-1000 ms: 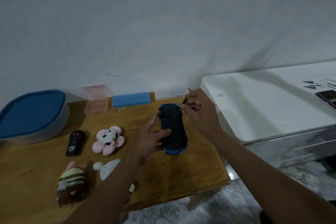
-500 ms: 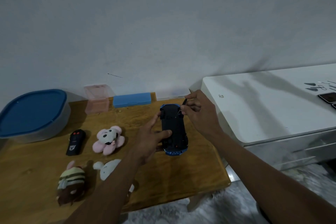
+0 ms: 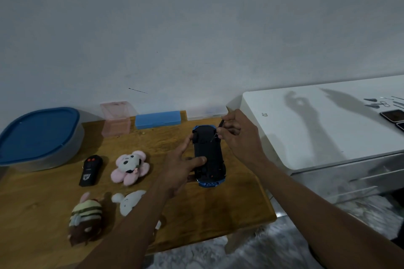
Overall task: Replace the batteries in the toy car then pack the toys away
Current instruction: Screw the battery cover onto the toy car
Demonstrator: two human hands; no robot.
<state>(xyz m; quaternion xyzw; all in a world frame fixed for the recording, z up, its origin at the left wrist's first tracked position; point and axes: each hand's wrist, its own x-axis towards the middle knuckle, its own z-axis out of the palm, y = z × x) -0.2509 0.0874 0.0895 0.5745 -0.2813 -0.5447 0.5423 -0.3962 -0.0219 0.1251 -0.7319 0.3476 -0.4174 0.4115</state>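
Black underside up, the car (image 3: 208,156) lies on the desk (image 3: 43,207) with your left hand (image 3: 181,166) clamped over its near half, thumb on the chassis and fingers wrapped round the far flank. Your right hand (image 3: 237,135) pinches a thin screwdriver (image 3: 217,130) between thumb and fingertips, its tip slanting down onto the car's far end.

Your main risk, as I judge it, is the tip slipping out of the screw head: the tool leans rather than standing square, so pressure could skate it across the plastic or chew the screw. If your left grip eases, the car may twist under the turning force. A loosened screw could roll off the desk edge just right of your right hand and vanish into the pale shaggy rug (image 3: 218,253) below.

Left of your left hand lie a black remote (image 3: 90,170), a pink plush (image 3: 130,166), a white plush (image 3: 129,202) and a striped brown one (image 3: 86,217). Beyond the fingers, against the wall, sit a pink box (image 3: 115,119), a blue case (image 3: 157,119) and a clear case (image 3: 206,113); a blue-lidded tub (image 3: 39,135) sits far left. A white cabinet (image 3: 328,126) stands right of your right hand. Lighting is dim.
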